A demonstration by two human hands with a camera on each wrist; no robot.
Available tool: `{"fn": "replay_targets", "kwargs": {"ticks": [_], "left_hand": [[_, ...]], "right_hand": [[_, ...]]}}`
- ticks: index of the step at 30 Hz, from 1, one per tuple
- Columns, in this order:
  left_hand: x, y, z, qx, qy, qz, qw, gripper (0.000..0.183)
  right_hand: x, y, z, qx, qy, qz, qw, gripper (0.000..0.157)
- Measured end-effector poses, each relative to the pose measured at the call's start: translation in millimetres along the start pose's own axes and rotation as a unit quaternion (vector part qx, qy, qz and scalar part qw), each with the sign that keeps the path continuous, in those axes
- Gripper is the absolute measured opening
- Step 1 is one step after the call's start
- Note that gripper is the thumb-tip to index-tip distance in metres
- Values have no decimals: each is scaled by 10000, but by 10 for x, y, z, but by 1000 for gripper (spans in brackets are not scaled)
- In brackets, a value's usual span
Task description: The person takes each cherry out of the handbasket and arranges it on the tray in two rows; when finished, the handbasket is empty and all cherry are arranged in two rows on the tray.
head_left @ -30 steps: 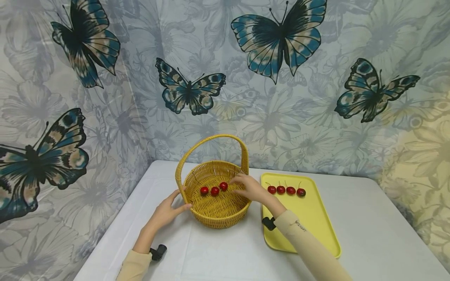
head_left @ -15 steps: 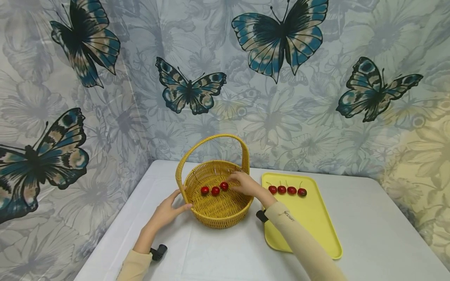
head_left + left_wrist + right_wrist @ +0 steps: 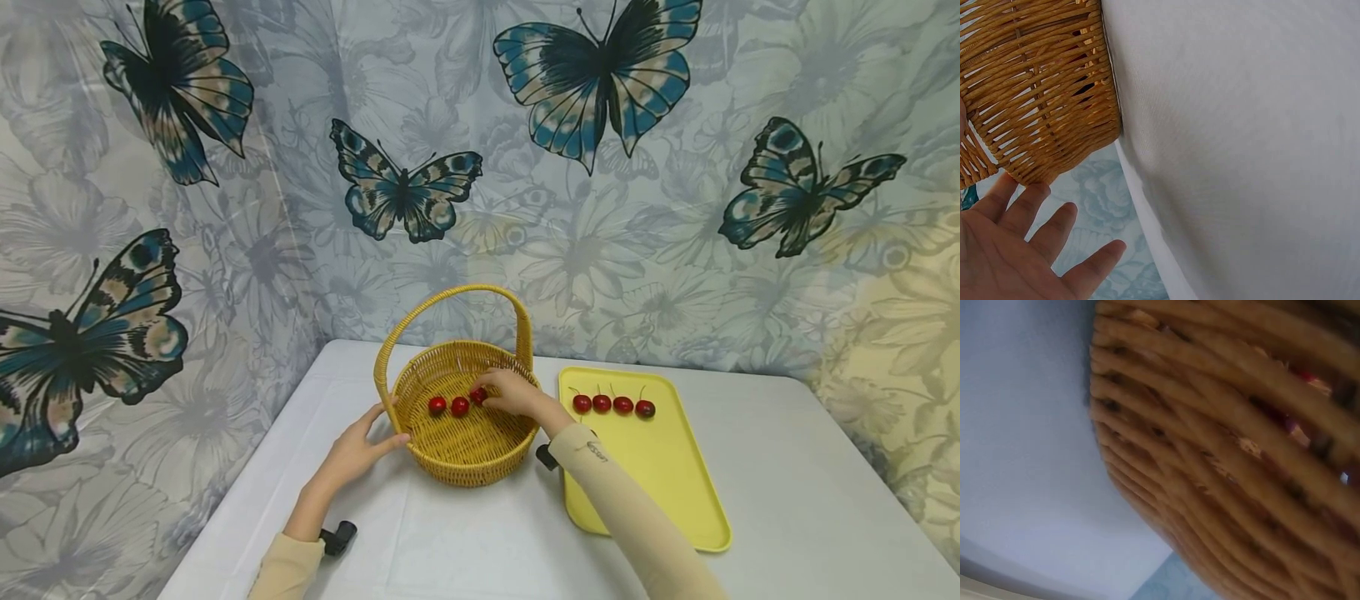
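Note:
A round yellow wicker basket (image 3: 468, 475) with a tall arched handle stands on the table, its bowl tilted toward me. Three red cherries lie in it in a short row, among them the left cherry (image 3: 437, 406) and the middle cherry (image 3: 460, 407). My right hand (image 3: 513, 393) reaches over the right rim, thumb and fingers around the rightmost cherry (image 3: 478, 397), which they partly cover. At the basket's left side my left hand (image 3: 356, 450) rests against it, thumb at the rim; in the left wrist view its fingers (image 3: 1054, 231) are spread, some touching the weave.
Right of the basket lies a yellow tray (image 3: 645, 483). Along its far end several cherries with stems, such as the end cherry (image 3: 645, 409), sit in a row. A white cloth (image 3: 450, 542) covers the table, and a butterfly-print curtain (image 3: 585, 233) hangs behind.
My right hand has moved left and further into the basket, from beside the rightmost cherry to around it. The left hand, basket and cherries keep their places.

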State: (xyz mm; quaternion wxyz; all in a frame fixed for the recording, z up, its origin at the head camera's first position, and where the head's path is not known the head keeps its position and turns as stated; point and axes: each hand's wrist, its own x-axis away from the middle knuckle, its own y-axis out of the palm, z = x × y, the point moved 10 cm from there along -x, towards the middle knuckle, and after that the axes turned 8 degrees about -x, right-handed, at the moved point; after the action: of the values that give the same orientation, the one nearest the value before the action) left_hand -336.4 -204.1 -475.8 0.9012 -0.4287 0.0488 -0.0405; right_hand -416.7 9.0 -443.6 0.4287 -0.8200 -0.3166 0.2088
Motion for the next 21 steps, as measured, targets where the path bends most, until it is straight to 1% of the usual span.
{"fn": "replay_targets", "kwargs": {"ticks": [6,12,21], "left_hand": [[5,-1,0,8,-19,4,10000,76],[5,2,8,53,-38,-23,10000,78],[1,3,11,-24,-43,-24,10000,76]], "right_hand": [[-22,38,-5,-23,-42,-202,9998,29],[-10,53,-4,-224,11,-317,9992,31],[1,86,10,-117,142,-488,9986,31]]}}
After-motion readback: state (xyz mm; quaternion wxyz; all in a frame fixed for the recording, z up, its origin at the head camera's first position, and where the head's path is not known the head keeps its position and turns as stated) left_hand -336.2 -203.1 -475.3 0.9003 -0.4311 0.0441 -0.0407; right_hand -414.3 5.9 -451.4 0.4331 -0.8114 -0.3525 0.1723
